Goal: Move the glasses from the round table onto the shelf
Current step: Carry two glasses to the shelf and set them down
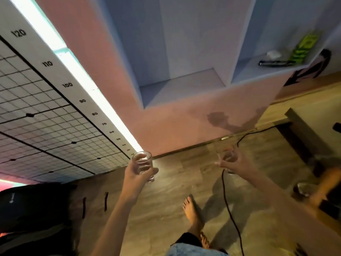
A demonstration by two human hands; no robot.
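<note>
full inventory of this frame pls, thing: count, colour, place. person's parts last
Clear drinking glasses: 2, colourless, one in the left hand, one in the right hand.
White built-in shelf unit: 1, white, ahead; centre compartment bare.
Green packet: 1, green, right shelf compartment.
Dark slim object: 1, black, right compartment; type unclear.
White gridded height chart: 1, white with black lines, left.
Black cable: 1, black, on wood floor.
Black bag: 1, black, lower left.
Left hand: gripping glass.
Right hand: gripping glass.
Bare foot: 1, stepping forward.
</note>
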